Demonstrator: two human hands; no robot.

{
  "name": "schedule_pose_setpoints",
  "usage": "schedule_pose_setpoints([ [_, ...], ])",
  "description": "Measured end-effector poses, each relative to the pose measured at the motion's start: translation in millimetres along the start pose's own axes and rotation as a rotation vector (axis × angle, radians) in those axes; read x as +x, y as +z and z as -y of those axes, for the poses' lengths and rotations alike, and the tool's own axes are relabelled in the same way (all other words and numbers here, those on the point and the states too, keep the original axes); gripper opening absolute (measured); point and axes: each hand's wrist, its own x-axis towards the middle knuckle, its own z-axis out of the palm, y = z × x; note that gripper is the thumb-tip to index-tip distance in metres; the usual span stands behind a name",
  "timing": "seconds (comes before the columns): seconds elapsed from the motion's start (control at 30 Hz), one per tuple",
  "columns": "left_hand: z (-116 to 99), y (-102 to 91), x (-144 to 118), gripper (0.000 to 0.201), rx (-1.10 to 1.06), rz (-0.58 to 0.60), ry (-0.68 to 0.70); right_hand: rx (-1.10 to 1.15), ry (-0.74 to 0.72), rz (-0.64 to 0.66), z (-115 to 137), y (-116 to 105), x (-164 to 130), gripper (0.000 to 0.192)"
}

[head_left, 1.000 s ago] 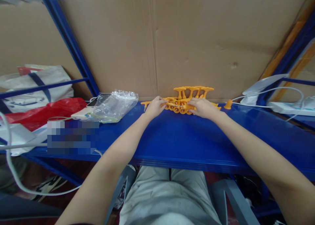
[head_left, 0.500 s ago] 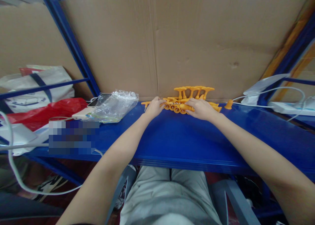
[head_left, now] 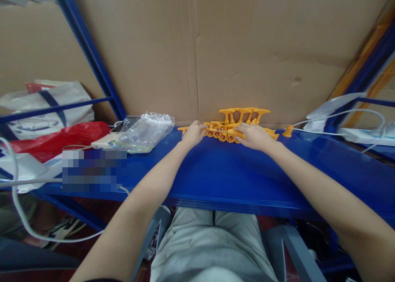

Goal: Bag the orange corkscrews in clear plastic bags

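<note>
I am pressing my left hand (head_left: 193,135) and right hand (head_left: 254,136), fingers curled, against the two ends of a row of orange pegs (head_left: 226,133), squeezing it so the pieces are lying aligned. The row is sitting at 12 o'clock on the blue shelf (head_left: 222,175), against the cardboard (head_left: 247,52), which is acting as a backstop. A plastic bag (head_left: 145,132) is lying at 10 o'clock, cables (head_left: 339,113) at 2 o'clock.

Even bright indoor light, soft shadows, slight overall blur, wide-angle bending at edges
</note>
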Motion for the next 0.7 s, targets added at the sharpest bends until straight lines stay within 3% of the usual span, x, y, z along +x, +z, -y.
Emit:
schedule_pose_setpoints([
  [0.4, -4.8, -1.1, 0.5, 0.024, -0.024, -0.066, 0.018, 0.048, 0.018, -0.035, 7.1, -1.1, -1.0, 0.034],
  [0.7, -31.0, 7.1, -3.8, 0.020, -0.161, -0.062, 0.111, 0.108, -0.038, -0.081, 10.6, 3.9, -0.1, 0.034],
])
